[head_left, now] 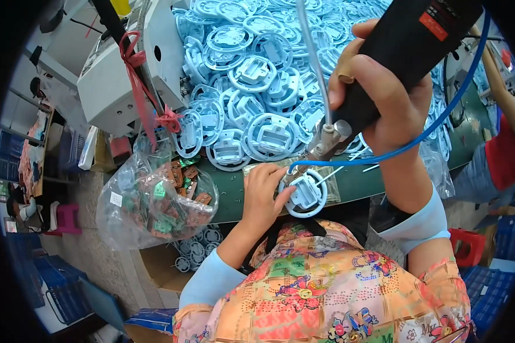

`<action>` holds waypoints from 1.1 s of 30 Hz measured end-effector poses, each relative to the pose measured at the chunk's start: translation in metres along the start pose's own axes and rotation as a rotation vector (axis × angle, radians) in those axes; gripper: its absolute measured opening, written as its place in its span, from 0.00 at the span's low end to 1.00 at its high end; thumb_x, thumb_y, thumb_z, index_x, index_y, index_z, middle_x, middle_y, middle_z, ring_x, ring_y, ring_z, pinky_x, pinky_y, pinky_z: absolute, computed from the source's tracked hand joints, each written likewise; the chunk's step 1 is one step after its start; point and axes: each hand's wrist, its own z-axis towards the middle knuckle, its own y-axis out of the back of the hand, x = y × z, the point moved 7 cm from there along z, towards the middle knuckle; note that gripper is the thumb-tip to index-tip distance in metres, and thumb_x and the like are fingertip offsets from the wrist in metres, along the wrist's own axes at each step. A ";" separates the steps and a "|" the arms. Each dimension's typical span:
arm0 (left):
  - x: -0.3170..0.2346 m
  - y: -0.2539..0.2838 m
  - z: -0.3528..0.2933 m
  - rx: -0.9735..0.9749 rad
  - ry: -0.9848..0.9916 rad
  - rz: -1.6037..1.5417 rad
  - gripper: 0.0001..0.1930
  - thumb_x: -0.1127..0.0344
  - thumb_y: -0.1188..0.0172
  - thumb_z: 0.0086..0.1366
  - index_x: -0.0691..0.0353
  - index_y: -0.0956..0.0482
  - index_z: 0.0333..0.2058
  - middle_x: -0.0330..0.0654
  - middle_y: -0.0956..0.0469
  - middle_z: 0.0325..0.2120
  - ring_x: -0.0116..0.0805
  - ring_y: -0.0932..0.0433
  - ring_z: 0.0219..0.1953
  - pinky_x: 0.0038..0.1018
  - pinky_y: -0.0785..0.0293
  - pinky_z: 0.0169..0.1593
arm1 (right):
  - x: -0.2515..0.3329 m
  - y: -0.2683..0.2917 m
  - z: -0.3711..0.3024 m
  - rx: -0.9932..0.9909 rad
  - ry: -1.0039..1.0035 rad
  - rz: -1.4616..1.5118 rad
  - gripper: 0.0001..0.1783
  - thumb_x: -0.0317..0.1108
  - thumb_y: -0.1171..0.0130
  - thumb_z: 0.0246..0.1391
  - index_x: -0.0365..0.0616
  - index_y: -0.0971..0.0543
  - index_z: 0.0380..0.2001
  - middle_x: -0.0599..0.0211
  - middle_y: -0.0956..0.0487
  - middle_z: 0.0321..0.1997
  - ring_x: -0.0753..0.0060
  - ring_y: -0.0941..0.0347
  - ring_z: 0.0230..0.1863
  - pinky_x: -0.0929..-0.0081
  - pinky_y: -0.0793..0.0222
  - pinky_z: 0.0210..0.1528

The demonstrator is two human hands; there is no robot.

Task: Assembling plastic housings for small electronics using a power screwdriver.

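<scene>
My left hand [262, 193] grips the left edge of a round, light blue plastic part [306, 198] with a rectangular housing in its middle. That part lies at the near edge of the green table. Wrapped in my right hand [386, 94] is a thick black power screwdriver [413, 48], tilted down to the left. Its metal nose [325, 139] reaches to the part near my left fingertips; whether the tip touches is hidden. A blue air hose [406, 150] curves across my right wrist to the nose, and a clear tube [313, 51] comes down to it.
Many matching plastic parts [269, 86] are heaped at the back of the green table [249, 191]. A clear bag of small brown and green boards [160, 200] hangs at the left, beneath a white machine [123, 77]. A cardboard box [160, 266] stands below. Another person [506, 146] is at the far right.
</scene>
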 end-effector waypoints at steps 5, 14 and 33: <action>0.000 0.003 0.012 -0.025 0.036 0.021 0.20 0.68 0.28 0.50 0.63 0.24 0.42 0.46 0.27 0.41 0.48 0.30 0.47 0.39 0.38 0.51 | 0.005 0.000 0.001 -0.031 -0.015 0.033 0.20 0.26 0.45 0.53 0.31 0.31 0.50 0.59 0.25 0.26 0.66 0.27 0.21 0.70 0.30 0.24; -0.006 0.001 0.017 -0.063 -0.024 0.049 0.17 0.69 0.28 0.49 0.62 0.23 0.38 0.44 0.26 0.39 0.46 0.29 0.45 0.39 0.38 0.50 | 0.010 0.000 0.000 -0.025 0.002 0.022 0.21 0.27 0.44 0.53 0.31 0.31 0.50 0.59 0.25 0.25 0.66 0.26 0.21 0.70 0.30 0.24; 0.000 -0.010 -0.030 0.119 0.081 0.140 0.64 0.52 0.20 0.37 0.75 0.51 0.66 0.57 0.33 0.58 0.50 0.33 0.57 0.46 0.45 0.61 | -0.011 -0.017 -0.008 0.008 -0.032 -0.092 0.19 0.25 0.43 0.53 0.31 0.31 0.48 0.61 0.25 0.25 0.70 0.25 0.22 0.74 0.29 0.27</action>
